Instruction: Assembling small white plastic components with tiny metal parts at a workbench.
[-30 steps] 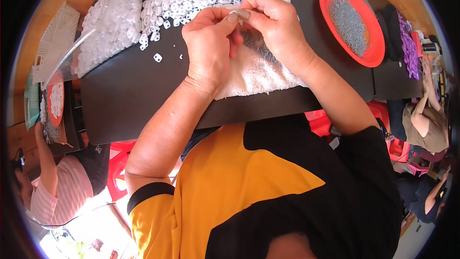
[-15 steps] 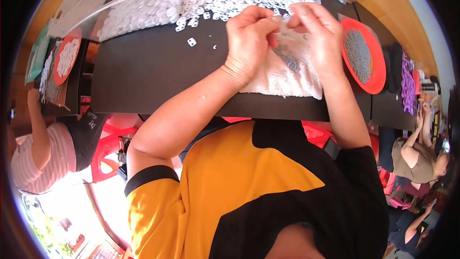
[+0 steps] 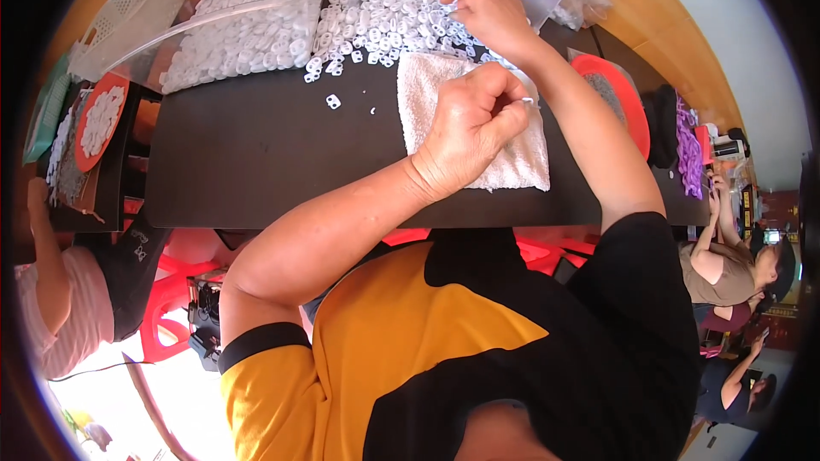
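Observation:
My left hand (image 3: 480, 124) is closed above a pale towel (image 3: 427, 90) on the table. A small white bit (image 3: 528, 101) sticks out between its thumb and forefinger; the rest is hidden. My right hand (image 3: 494, 19) reaches over to a heap of small white plastic pieces with holes (image 3: 397, 0). Its thumb and fingertips come together around a whitish piece (image 3: 449, 8) at the heap's right side. One loose plastic piece (image 3: 333, 102) lies apart on the dark tabletop, left of the towel.
A clear bin (image 3: 248, 26) of white pieces stands at the back left. A red dish (image 3: 632, 107) of grey small parts is partly behind my right forearm. Another red dish (image 3: 102, 119) holds white parts at far left. Co-workers sit on both sides, with purple strips (image 3: 688, 137) at right.
My hands, close together over the towel before, are now apart. The right one moved up and left to the heap; the left one came lower. The grey parts on the towel no longer show.

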